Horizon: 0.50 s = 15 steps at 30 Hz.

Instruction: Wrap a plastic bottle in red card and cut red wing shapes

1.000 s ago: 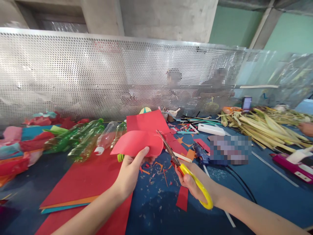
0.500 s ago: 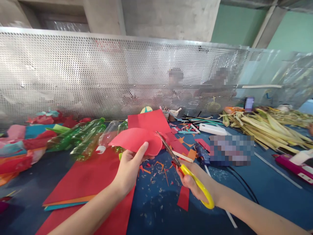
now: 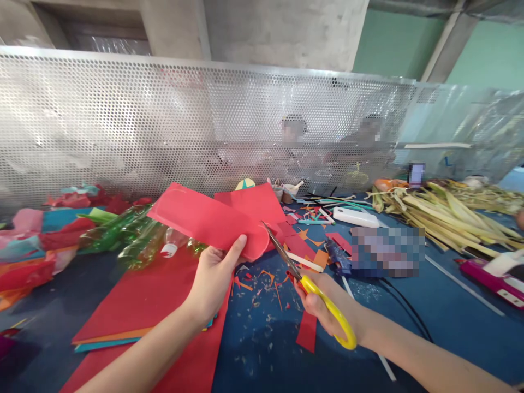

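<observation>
Between the thumb and fingers of my left hand (image 3: 219,275) is a piece of red paper (image 3: 204,215), raised above the table, its right end rounded. My right hand (image 3: 323,297) is closed around yellow-handled scissors (image 3: 327,303), with the blades pointing up and left. Their tips meet the rounded edge of the paper. Below my left arm lies a stack of red sheets (image 3: 151,295), with orange and teal edges showing. Another red sheet (image 3: 256,199) lies behind the held piece.
Green plastic bottles (image 3: 139,234) and crumpled coloured paper (image 3: 53,234) lie at left. Paper scraps (image 3: 266,278) litter the blue table (image 3: 262,349). A white glue gun-like object (image 3: 356,216), dried husks (image 3: 446,213) and a magenta tool (image 3: 495,278) lie at right. A perforated metal screen (image 3: 164,125) stands behind.
My left hand has turned the red paper, so its long left part now lies flatter to view and reaches farther up and left. The scissors have barely moved.
</observation>
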{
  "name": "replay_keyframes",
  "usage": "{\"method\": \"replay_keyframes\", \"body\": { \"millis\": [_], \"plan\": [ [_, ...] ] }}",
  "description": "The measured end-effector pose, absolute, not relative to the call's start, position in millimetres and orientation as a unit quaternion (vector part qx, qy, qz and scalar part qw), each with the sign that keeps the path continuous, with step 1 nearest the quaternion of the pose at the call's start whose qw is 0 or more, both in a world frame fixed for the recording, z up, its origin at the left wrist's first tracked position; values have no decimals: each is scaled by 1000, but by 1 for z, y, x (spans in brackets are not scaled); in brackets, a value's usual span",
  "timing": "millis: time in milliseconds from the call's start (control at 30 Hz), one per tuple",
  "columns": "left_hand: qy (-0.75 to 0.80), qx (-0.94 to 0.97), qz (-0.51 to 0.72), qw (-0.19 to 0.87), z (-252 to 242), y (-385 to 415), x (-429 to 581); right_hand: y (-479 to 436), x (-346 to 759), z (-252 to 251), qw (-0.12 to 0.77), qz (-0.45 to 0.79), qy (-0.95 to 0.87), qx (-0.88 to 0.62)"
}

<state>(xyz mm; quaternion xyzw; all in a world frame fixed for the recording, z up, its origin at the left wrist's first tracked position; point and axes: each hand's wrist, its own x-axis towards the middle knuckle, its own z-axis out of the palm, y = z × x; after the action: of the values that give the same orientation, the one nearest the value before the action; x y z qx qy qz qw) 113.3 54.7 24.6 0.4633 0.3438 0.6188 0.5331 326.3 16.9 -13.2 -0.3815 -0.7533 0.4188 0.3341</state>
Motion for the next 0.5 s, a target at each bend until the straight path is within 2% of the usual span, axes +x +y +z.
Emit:
{"method": "replay_keyframes", "body": {
  "millis": [167,367,500],
  "plan": [
    [333,474,615,535,27,57,111,16,326,-8,334,431,-747,-380],
    [370,535,574,498,33,64,102,14,332,1,254,483,-732,-407],
    [400,578,539,463,36,67,98,11,335,5,275,424,-771,-388]
  ]
}}
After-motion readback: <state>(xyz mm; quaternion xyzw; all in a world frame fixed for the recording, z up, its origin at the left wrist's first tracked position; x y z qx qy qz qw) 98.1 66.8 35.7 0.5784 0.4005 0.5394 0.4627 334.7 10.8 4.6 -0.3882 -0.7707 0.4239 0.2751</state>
